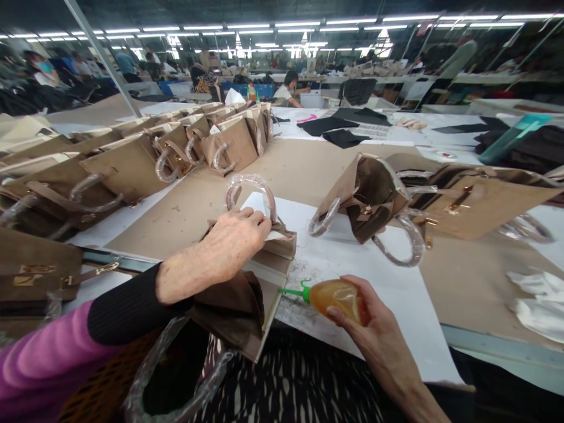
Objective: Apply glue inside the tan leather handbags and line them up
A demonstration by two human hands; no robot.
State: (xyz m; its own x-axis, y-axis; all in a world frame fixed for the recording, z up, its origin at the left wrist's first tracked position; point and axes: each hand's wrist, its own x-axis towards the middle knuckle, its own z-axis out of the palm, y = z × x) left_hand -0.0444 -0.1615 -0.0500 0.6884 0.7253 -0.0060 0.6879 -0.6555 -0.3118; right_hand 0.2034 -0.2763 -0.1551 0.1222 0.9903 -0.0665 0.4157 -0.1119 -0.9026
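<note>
My right hand point(370, 323) is wrapped round a glue bottle point(337, 298) of amber liquid. Its thin green nozzle points left, the tip at the edge of a brown handbag point(273, 288) lying open in front of me. Across the bag's upper part lies my left hand point(224, 244), its fingers curled over and closed on the bag's edge. One plastic-wrapped handle point(253, 182) rises behind my left fingers; another wrapped handle point(141, 376) hangs toward my lap. My left palm and fingertips are hidden from view.
Rows of brown handbags point(118, 158) fill the left side. Two more bags stand at right, the nearer being an open bag point(365, 200). White paper point(352, 258) covers the table here. Black pieces point(328, 126) and a white cloth point(540, 305) lie farther off. People work behind.
</note>
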